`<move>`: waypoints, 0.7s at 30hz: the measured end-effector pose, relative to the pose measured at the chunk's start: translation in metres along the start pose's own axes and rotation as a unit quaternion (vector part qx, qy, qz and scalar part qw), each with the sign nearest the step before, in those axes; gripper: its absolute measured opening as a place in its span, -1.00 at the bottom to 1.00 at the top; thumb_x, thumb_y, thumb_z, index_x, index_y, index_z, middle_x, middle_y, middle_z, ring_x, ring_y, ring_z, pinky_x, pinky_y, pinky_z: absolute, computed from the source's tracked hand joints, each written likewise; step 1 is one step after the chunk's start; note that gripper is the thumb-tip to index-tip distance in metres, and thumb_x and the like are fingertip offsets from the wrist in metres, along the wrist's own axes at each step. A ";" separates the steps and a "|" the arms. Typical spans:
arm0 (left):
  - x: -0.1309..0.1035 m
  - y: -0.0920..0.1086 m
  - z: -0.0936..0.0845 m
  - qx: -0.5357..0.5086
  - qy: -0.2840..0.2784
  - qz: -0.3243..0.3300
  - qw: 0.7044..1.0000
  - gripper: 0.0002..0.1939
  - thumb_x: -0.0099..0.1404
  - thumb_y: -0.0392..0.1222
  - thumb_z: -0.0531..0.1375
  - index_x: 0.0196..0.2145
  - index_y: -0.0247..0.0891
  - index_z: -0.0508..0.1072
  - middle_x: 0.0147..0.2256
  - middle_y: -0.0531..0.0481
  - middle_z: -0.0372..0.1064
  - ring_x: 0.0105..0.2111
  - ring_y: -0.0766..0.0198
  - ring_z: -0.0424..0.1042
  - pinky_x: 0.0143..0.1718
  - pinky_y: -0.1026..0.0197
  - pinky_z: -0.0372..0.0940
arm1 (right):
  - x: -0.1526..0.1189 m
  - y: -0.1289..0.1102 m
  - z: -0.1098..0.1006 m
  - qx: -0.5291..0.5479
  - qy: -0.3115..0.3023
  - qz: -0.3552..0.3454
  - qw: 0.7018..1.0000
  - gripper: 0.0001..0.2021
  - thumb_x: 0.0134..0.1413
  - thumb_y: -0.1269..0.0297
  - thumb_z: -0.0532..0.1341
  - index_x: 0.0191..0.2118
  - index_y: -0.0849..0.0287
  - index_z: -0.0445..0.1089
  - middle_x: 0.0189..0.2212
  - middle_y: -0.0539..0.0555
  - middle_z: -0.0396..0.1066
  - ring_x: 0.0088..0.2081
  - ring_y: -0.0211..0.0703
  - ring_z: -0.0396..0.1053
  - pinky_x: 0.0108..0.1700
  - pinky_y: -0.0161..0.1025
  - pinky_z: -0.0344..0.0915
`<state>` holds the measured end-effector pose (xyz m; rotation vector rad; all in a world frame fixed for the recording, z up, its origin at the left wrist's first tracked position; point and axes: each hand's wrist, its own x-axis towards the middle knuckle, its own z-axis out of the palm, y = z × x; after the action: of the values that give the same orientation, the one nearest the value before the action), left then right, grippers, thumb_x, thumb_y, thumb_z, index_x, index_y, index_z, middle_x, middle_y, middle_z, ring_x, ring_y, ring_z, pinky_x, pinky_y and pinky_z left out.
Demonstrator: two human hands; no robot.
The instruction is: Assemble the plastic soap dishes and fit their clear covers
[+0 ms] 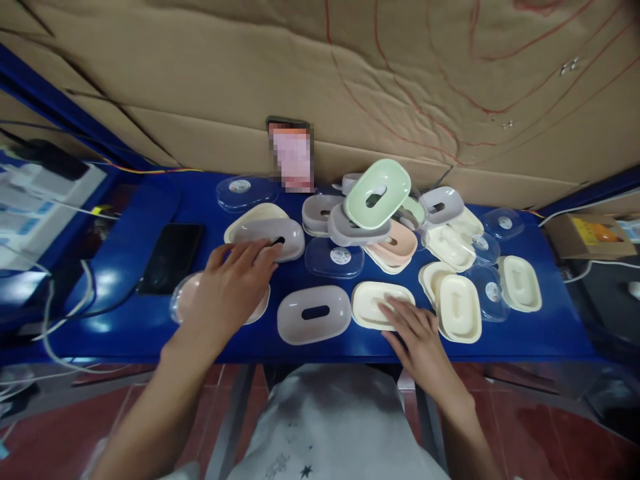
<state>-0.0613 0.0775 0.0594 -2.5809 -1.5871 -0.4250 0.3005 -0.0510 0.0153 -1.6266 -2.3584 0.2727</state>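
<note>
My left hand (pixel 233 283) reaches over the table's left part, its fingertips at the near edge of a grey oval piece with a slot (pixel 293 248), which overlaps a cream piece (pixel 260 213). Whether those fingers grip it is hard to make out. Beneath and beside this hand, a pinkish piece (pixel 186 297) with a clear cover is partly hidden. My right hand (pixel 413 330) has its fingers spread on a cream tray (pixel 367 303). Between the hands lies a grey slotted piece (pixel 315 330), flat on the blue table.
Behind, a green slotted piece (pixel 393 183) tops a pile of grey and peach pieces. Cream trays (pixel 460 310) and clear lids (pixel 493 293) lie at the right. A black phone (pixel 173 257) rests at the left; another phone (pixel 294 157) leans on the cardboard (pixel 200 87).
</note>
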 end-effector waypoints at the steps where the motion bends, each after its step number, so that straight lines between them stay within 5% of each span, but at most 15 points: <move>1: -0.005 0.008 -0.002 -0.019 0.010 0.010 1.000 -0.67 0.58 -0.14 0.09 0.17 -0.20 0.51 0.10 -0.23 0.57 0.07 -0.14 0.56 0.10 -0.19 0.36 | 0.000 0.000 0.001 0.004 0.000 -0.002 1.000 -0.44 0.55 0.24 0.10 0.54 -0.13 0.04 0.43 0.12 0.29 0.36 0.13 0.31 0.23 0.13 0.29; 5: -0.042 0.049 -0.004 -0.082 -0.008 0.101 0.991 -0.68 0.53 0.02 0.20 0.10 -0.17 0.53 0.10 -0.19 0.56 0.06 -0.10 0.55 0.14 -0.19 0.40 | -0.002 0.003 0.003 0.019 0.006 -0.002 1.000 -0.38 0.55 0.26 0.11 0.58 -0.11 -0.05 0.41 0.14 0.32 0.37 0.13 0.31 0.26 0.14 0.27; 8: -0.067 0.068 0.004 -0.090 -0.013 0.119 0.989 -0.78 0.53 -0.19 0.20 0.07 -0.16 0.53 0.09 -0.15 0.58 0.11 -0.08 0.56 0.25 -0.26 0.34 | 0.002 0.002 0.006 0.037 0.011 0.002 0.999 -0.33 0.54 0.26 0.13 0.59 -0.08 -0.13 0.36 0.19 0.38 0.34 0.14 0.35 0.26 0.16 0.28; 11: -0.075 0.078 0.008 -0.162 0.052 0.074 0.983 -0.73 0.50 -0.34 0.22 0.11 -0.16 0.48 0.00 -0.07 0.62 0.05 0.08 0.59 0.32 -0.19 0.33 | 0.010 -0.003 0.012 0.069 0.008 -0.010 0.998 -0.26 0.53 0.27 0.14 0.61 -0.04 -0.24 0.36 0.25 0.37 0.32 0.14 0.39 0.27 0.18 0.32; 14: -0.067 0.090 0.014 -0.205 0.118 0.063 0.970 -0.69 0.47 -0.34 0.27 0.13 -0.21 0.46 0.00 -0.08 0.62 0.07 0.12 0.58 0.32 -0.12 0.35 | 0.019 -0.011 0.020 0.108 0.045 -0.037 0.992 -0.16 0.50 0.22 0.20 0.62 -0.02 -0.36 0.48 0.30 0.15 0.44 0.17 0.23 0.33 0.21 0.33; 16: -0.058 0.100 0.022 -0.190 0.108 0.098 0.971 -0.70 0.49 -0.33 0.27 0.14 -0.22 0.48 0.04 -0.07 0.61 0.12 0.11 0.56 0.39 -0.17 0.25 | 0.024 -0.015 0.023 0.114 0.093 -0.053 0.988 -0.08 0.44 0.19 0.27 0.62 -0.07 -0.38 0.57 0.28 -0.10 0.52 0.21 0.07 0.37 0.23 0.31; 18: -0.050 0.105 0.033 -0.171 0.067 0.135 0.974 -0.71 0.51 -0.32 0.24 0.15 -0.20 0.49 0.10 -0.07 0.60 0.19 0.08 0.51 0.46 -0.23 0.12 | 0.027 -0.015 0.023 0.094 0.116 -0.066 0.987 -0.09 0.41 0.21 0.32 0.61 -0.16 -0.27 0.60 0.20 -0.21 0.54 0.22 0.00 0.40 0.25 0.29; 21: -0.044 0.104 0.046 -0.158 0.024 0.158 0.974 -0.69 0.53 -0.30 0.22 0.18 -0.18 0.49 0.17 -0.08 0.55 0.25 0.06 0.46 0.49 -0.26 0.02 | 0.032 -0.012 0.019 0.052 0.073 -0.082 0.993 -0.32 0.42 0.23 0.29 0.53 -0.12 0.09 0.55 0.14 0.00 0.54 0.21 0.01 0.43 0.28 0.24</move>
<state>0.0211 0.0016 0.0106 -2.9586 -1.1402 -0.7545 0.2730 -0.0254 0.0040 -1.3494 -2.3089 0.2303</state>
